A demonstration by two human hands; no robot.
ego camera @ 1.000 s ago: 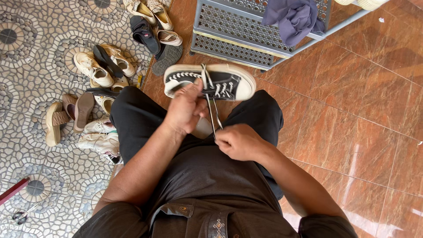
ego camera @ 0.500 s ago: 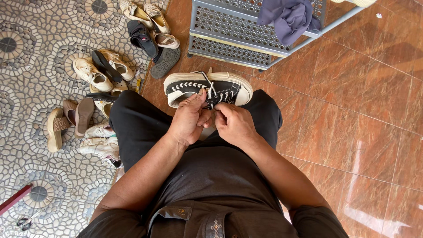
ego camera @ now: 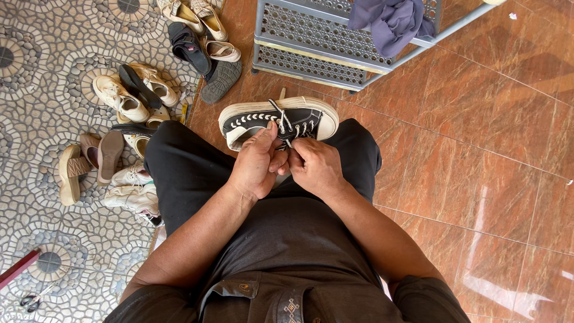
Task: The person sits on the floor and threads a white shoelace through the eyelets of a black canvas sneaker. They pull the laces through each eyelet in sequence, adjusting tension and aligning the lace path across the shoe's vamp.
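Note:
A black canvas sneaker (ego camera: 263, 119) with a white sole and white laces lies sideways across my knees, toe to the right. My left hand (ego camera: 254, 164) and my right hand (ego camera: 314, 167) are close together just below it, fingers pinched on the white shoelace (ego camera: 284, 124) near the eyelets. A loop of lace stands up over the shoe's tongue. My black trousers and dark shirt fill the lower middle of the view.
A pile of shoes and sandals (ego camera: 128, 101) lies on the mosaic floor at left. A grey perforated metal shoe rack (ego camera: 335, 42) stands ahead, with a purple cloth (ego camera: 391, 21) draped on it. Brown glossy tiles (ego camera: 478, 155) spread to the right. Scissors (ego camera: 30, 299) lie at lower left.
Both hands have moved up to the sneaker and come together. The long laces that were pulled out toward me are now gathered short at the eyelets.

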